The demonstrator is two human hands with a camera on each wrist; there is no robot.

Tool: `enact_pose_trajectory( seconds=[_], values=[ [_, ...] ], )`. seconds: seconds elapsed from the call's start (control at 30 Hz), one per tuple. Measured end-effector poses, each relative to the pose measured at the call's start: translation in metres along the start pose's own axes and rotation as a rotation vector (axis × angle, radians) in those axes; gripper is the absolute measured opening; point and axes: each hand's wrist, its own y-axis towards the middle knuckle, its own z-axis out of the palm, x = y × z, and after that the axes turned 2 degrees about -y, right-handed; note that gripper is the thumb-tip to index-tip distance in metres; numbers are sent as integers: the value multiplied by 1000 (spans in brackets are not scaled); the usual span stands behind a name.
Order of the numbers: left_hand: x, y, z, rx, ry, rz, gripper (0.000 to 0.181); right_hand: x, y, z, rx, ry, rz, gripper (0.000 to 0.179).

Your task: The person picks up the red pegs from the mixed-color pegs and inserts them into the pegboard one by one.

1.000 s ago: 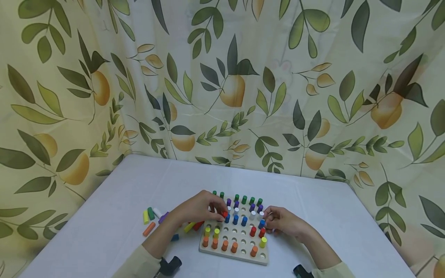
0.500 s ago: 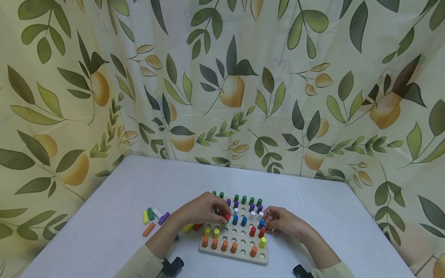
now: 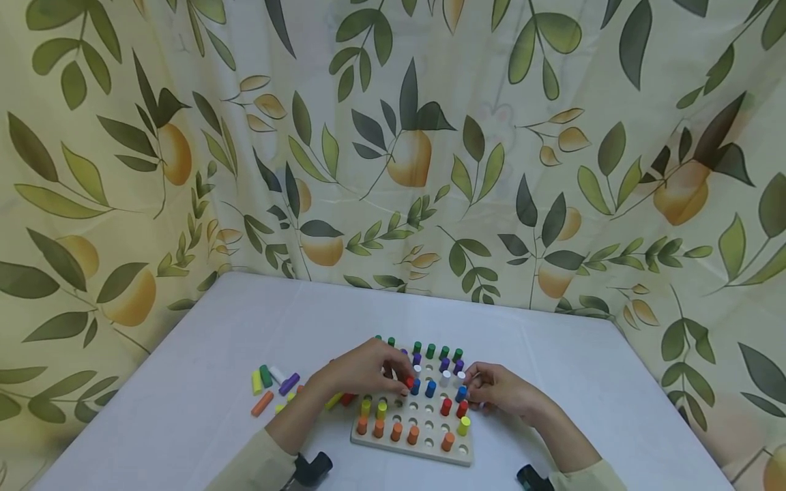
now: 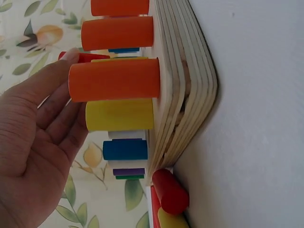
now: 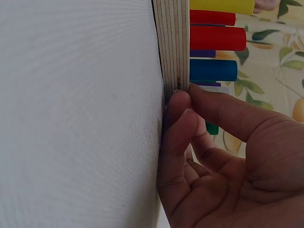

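My left hand (image 3: 370, 367) pinches a red peg (image 3: 409, 382) over the middle of a wooden pegboard (image 3: 424, 455), beside the blue pegs. In the left wrist view the red peg (image 4: 88, 57) shows between thumb and fingers, partly behind an orange peg (image 4: 114, 80). Whether its lower end is in a hole cannot be seen. At the board's right edge, my right hand (image 3: 502, 392) grips the rim. The right wrist view shows the thumb and fingers of that hand (image 5: 213, 156) at the layered wooden edge (image 5: 173, 42).
Pegs stand in colour rows, green (image 3: 431, 351) at the back and orange (image 3: 396, 432) in front. Loose pegs, such as a purple one (image 3: 289, 383) and an orange one (image 3: 262, 404), lie left of the board on the white-covered table (image 3: 184, 423). Patterned cloth (image 3: 393, 170) hangs behind.
My left hand has shifted a little to the right along the blue row, carrying the red peg. My right hand has stayed at the board's edge.
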Motion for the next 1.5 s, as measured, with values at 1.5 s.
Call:
enact_pose_trajectory(
  seconds=[1.5],
  values=[
    [-7, 16, 32, 32, -9, -83, 17, 0, 1, 0, -9, -21, -1, 19]
  ],
)
